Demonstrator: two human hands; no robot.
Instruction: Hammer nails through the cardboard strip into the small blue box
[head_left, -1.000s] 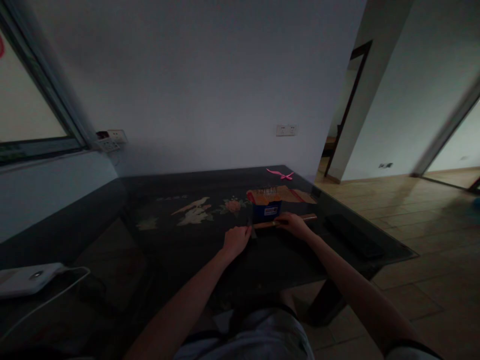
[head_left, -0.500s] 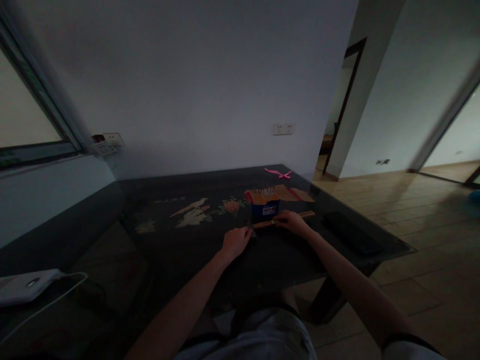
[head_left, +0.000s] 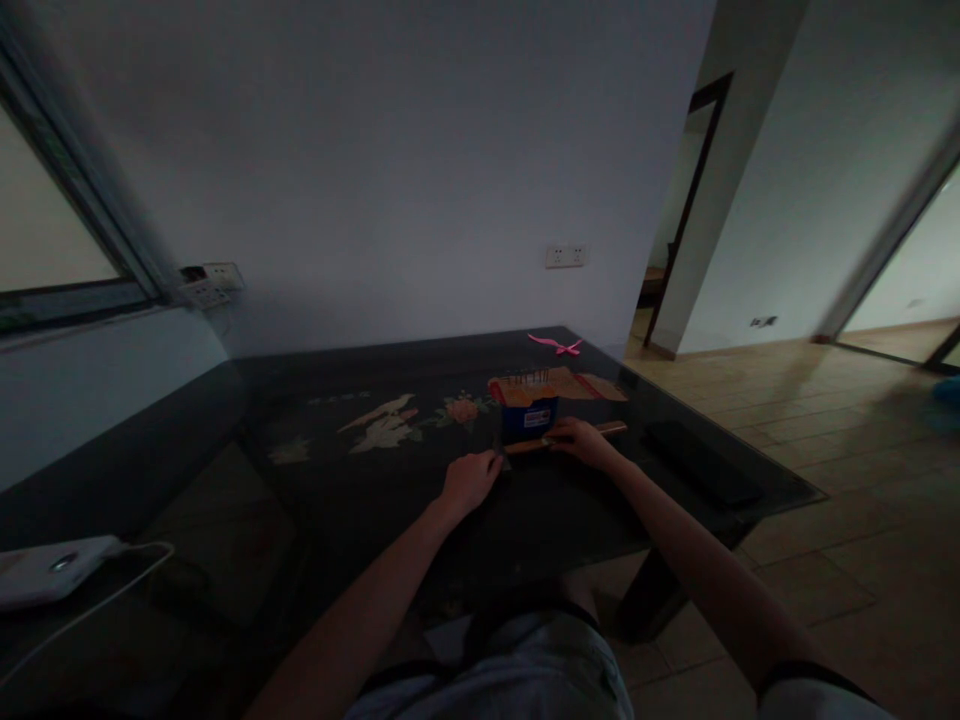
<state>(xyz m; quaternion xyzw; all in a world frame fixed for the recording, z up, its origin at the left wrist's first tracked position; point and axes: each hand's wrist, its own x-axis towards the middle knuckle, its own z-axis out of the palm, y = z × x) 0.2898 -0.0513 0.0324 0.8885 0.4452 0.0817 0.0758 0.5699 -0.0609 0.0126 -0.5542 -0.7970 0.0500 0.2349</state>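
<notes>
A narrow light-brown strip point(head_left: 612, 428) lies on the dark table in front of a blue box point(head_left: 519, 424); its material is unclear. My right hand point(head_left: 581, 443) is closed over the strip's middle, fingers pinching it near the box's front. My left hand point(head_left: 471, 480) rests at the strip's left end, its fingers pressed together around something dark and thin that I cannot make out. The blue box has a torn cardboard top, with a row of thin dark spikes showing above it. Behind it lies a flattened piece of brown cardboard point(head_left: 566, 384) with red markings.
A pink ribbon-like thing point(head_left: 556, 345) is at the table's far edge. To the right lies a long dark case point(head_left: 701, 465). A white device point(head_left: 56, 572) with a cable sits at the left. The table point(head_left: 360, 540) carries a bird-and-flower picture; its right edge drops to a tiled floor.
The view has shifted very slightly. Both hands, the strip and the box keep practically the same places.
</notes>
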